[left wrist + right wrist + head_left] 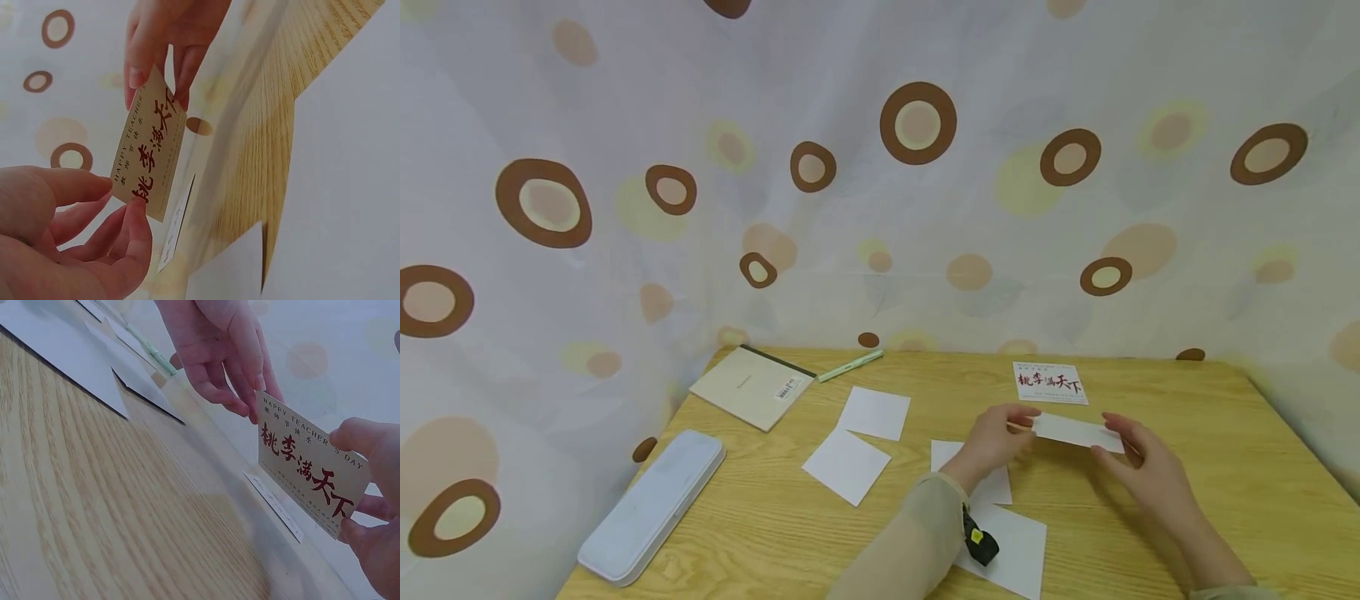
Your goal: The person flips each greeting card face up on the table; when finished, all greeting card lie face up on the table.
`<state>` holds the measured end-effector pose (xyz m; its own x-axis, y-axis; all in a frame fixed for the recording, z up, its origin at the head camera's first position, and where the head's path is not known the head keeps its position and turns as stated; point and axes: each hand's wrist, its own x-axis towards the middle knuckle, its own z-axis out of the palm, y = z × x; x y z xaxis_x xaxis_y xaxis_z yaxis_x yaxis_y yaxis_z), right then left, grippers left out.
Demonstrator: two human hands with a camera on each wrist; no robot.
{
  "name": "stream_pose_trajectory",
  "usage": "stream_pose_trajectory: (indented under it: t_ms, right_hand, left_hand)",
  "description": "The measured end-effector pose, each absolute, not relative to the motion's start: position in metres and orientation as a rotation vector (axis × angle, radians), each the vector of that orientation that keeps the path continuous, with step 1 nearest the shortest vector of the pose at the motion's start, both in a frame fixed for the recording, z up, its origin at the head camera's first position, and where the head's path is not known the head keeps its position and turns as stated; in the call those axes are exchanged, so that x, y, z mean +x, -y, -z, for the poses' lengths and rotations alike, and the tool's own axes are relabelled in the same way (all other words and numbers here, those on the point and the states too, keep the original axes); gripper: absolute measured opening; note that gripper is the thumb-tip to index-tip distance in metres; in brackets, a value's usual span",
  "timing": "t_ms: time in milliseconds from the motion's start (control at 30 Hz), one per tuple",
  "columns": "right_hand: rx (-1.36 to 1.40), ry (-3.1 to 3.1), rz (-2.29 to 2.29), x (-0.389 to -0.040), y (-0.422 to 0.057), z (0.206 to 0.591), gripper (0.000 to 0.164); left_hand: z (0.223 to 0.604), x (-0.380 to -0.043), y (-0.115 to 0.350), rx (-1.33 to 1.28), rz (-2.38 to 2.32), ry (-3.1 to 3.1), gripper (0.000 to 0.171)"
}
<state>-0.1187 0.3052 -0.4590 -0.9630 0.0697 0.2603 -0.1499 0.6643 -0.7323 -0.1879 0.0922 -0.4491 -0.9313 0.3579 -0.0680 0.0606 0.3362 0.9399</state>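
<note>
A small greeting card (pixel 1078 432) is held up over the table between both hands. My left hand (pixel 997 437) pinches its left end, while my right hand (pixel 1153 471) grips the right end between thumb and fingers. In the left wrist view the card (pixel 150 153) shows "HAPPY TEACHER'S DAY" above large dark red Chinese characters. That printed face also shows in the right wrist view; seen from the head, the card's blank white side is visible. A similar printed card (pixel 1051 383) lies flat on the table just beyond the hands.
Two white square cards (pixel 847 467) lie left of centre, and more white sheets (pixel 1018 546) lie under the left forearm. Farther left are a beige notebook (pixel 752 387), a light green pen (pixel 852 367) and a pale flat case (pixel 655 504). A patterned curtain (pixel 850 217) borders the table.
</note>
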Motion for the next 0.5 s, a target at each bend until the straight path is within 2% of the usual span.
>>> stream_pose_trajectory:
  t_ms: [333, 500]
  right_hand:
    - [-0.102, 2.609, -1.307, -0.1161, -0.3067, 0.4582, 0.062]
    - [-0.120, 2.518, -1.407, -0.1151, -0.3089, 0.4583, 0.054]
  left_hand:
    - [0.4488, -0.1898, -0.0927, 0.410, -1.687, -2.388, 0.021]
    - [0.4494, -0.1901, -0.0950, 0.350, -1.765, -2.364, 0.007]
